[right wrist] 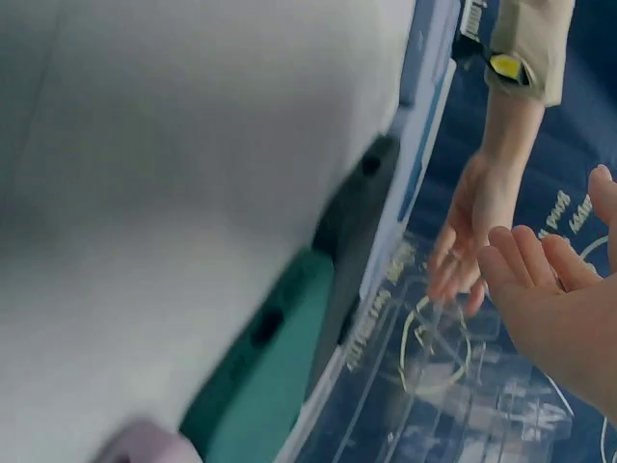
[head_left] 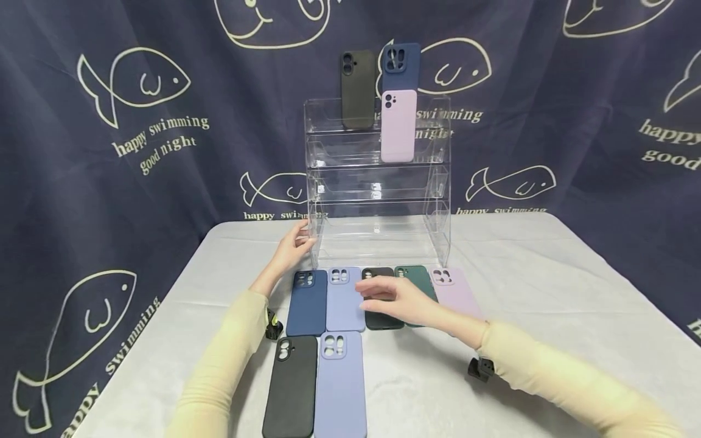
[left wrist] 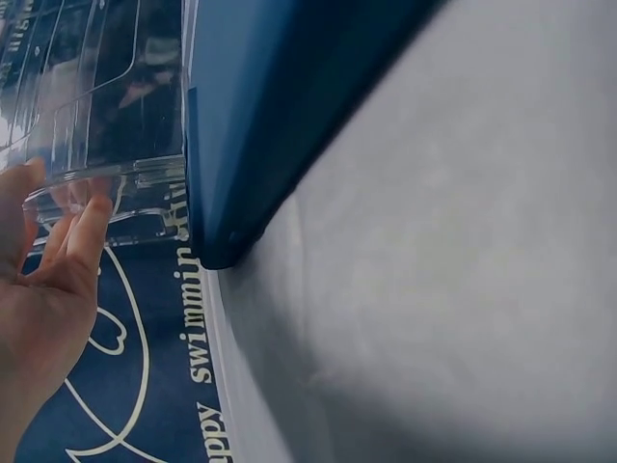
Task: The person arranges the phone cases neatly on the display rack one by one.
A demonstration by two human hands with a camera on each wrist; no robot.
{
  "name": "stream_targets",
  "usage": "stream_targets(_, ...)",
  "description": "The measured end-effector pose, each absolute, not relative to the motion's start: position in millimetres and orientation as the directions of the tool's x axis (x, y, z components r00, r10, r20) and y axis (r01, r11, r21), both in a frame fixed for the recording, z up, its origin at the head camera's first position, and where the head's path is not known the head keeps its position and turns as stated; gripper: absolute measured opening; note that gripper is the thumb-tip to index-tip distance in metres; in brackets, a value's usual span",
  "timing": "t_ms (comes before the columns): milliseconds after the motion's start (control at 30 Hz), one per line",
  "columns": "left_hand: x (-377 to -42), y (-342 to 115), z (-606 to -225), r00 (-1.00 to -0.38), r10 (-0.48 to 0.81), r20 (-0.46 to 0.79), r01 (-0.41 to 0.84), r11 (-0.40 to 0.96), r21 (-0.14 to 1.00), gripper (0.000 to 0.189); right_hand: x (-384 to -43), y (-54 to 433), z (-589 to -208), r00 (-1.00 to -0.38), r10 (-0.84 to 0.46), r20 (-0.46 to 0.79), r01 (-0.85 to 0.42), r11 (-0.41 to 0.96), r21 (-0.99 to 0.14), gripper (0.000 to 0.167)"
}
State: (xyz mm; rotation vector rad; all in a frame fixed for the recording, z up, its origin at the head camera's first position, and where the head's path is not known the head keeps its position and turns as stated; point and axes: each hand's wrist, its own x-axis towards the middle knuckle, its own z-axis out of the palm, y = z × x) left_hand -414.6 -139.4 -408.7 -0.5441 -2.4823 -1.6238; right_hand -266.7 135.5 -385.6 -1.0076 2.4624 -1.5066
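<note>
A clear plastic tiered rack (head_left: 378, 207) stands at the back of the table. My left hand (head_left: 291, 250) grips its lower left side; in the left wrist view the thumb and fingers of that hand (left wrist: 58, 299) lie on either side of the clear edge. Above the row of phone cases hovers my right hand (head_left: 402, 299), fingers extended and holding nothing. It partly covers a black phone case (head_left: 383, 320) and a green phone case (head_left: 418, 278). Left of these lie a light blue phone case (head_left: 345, 310) and a dark blue phone case (head_left: 308, 310).
A pink-lilac phone case (head_left: 457, 289) ends the row at the right. Nearer lie another black case (head_left: 290, 389) and another light blue case (head_left: 341, 389). Up in the rack stand a dark grey case (head_left: 358, 91), a navy case (head_left: 405, 73) and a pink case (head_left: 398, 128). A patterned curtain (head_left: 246, 109) hangs behind.
</note>
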Motion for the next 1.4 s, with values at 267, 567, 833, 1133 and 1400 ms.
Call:
stream_targets(267, -412.8, -139.6, -412.8, -0.925, 0.247, 0.289, 0.365, 0.369, 0.854, 0.060, -259.3, 123.9, -404.7, -0.697, -0.695, 0.175, -0.494, 0.290, -0.820, 0.039)
stream_targets(567, -402.8, -137.9, -403.0, -0.934, 0.242, 0.263, 0.339, 0.363, 0.868, 0.060, -252.2, 119.6, -410.4, -0.593, -0.803, 0.060, -0.530, 0.333, -0.780, 0.039)
stream_targets(833, -378.3, -131.2, -382.1, -0.929, 0.257, 0.266, 0.347, 0.357, 0.867, 0.058, -250.9, 122.3, -413.7, -0.588, -0.805, 0.080, -0.552, 0.327, -0.767, 0.035)
stream_targets(1133, -388.9, -131.6, -390.3, -0.930, 0.256, 0.265, 0.342, 0.335, 0.878, 0.059, -242.7, 124.8, -413.9, -0.607, -0.789, 0.098, -0.569, 0.345, -0.747, 0.033)
stream_targets(1400, -408.6, -136.7, -410.4, -0.933, 0.231, 0.275, 0.343, 0.350, 0.872, 0.059, -236.9, 126.2, -412.6, -0.680, -0.727, 0.098, -0.519, 0.383, -0.764, 0.040)
